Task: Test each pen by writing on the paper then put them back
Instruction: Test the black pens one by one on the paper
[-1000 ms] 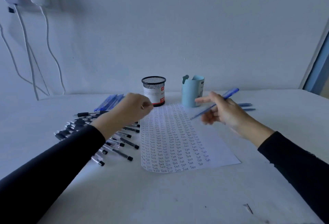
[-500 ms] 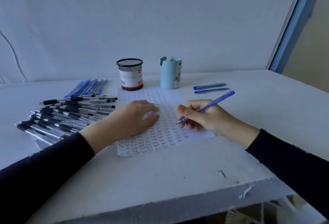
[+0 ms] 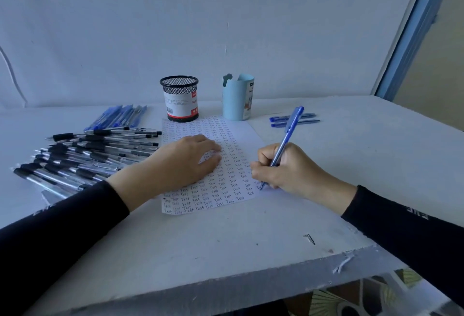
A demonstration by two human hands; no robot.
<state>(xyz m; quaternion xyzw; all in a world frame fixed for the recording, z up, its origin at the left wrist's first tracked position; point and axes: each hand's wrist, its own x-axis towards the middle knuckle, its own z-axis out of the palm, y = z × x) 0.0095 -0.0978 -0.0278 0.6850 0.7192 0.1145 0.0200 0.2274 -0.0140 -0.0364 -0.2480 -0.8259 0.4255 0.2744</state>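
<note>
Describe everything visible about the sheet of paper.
The white sheet of paper lies flat on the table, its far edge near the black mesh cup and light blue holder. Rows of small handwritten "Test" cover most of it. The left hand rests flat on it; the right hand holds a blue pen, tip down at its right edge.

The word "Test" is all you can read here: it is handwritten over and over in tight rows down the paper (image 3: pixel 227 191), clearest at the near edge and shrinking to a blur at the far end. Your left hand (image 3: pixel 185 162) lies flat over some of the rows. The black mesh cup (image 3: pixel 179 89) at the far edge carries a white and red label with a barcode, its print too small to read. So are the label on the blue cup (image 3: pixel 237 101) and the white lettering on your right sleeve (image 3: pixel 415 215).
</note>
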